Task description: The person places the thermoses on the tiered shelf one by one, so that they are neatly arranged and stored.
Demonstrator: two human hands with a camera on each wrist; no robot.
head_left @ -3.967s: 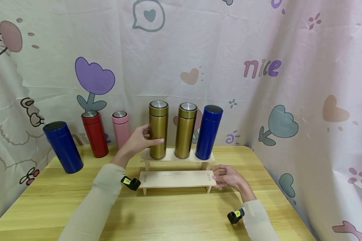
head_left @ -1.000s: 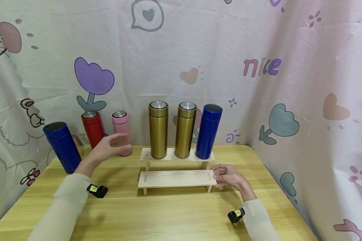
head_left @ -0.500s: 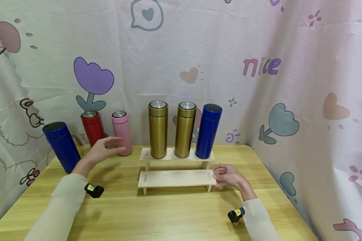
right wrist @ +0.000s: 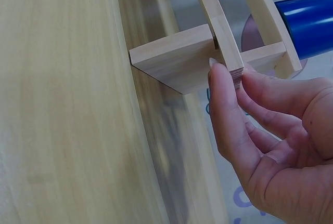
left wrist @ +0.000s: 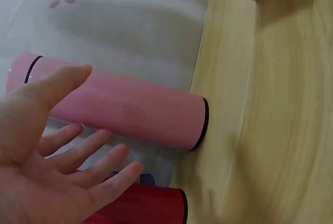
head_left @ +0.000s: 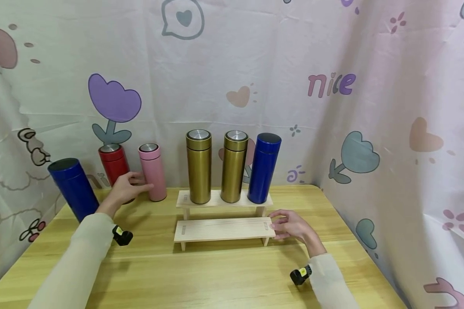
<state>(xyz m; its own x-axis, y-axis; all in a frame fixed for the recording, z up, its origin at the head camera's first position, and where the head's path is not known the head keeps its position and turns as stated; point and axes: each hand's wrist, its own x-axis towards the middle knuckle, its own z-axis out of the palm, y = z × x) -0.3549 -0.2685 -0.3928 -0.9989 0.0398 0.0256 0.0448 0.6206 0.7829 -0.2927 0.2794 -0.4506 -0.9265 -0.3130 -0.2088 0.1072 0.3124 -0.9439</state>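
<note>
My left hand (head_left: 124,189) is in front of the red thermos bottle (head_left: 112,161) and left of the pink thermos bottle (head_left: 154,174). Its fingers are spread and hold nothing; in the left wrist view the thumb overlaps the pink bottle. My right hand (right wrist: 270,130) pinches the end of the lower board of a two-step wooden rack (head_left: 224,229) between thumb and fingers. On the rack's upper step stand two gold thermos bottles, a left one (head_left: 199,171) and a right one (head_left: 233,171), with a blue thermos bottle (head_left: 264,171) at their right.
Another blue thermos bottle (head_left: 75,189) stands at the left of the wooden table (head_left: 201,279), partly behind my left forearm. A patterned cloth (head_left: 278,51) hangs behind and at both sides of the table.
My left hand has let go of the left gold bottle and moved left, past the pink bottle to in front of the red one. The right hand stays at the rack's end.
</note>
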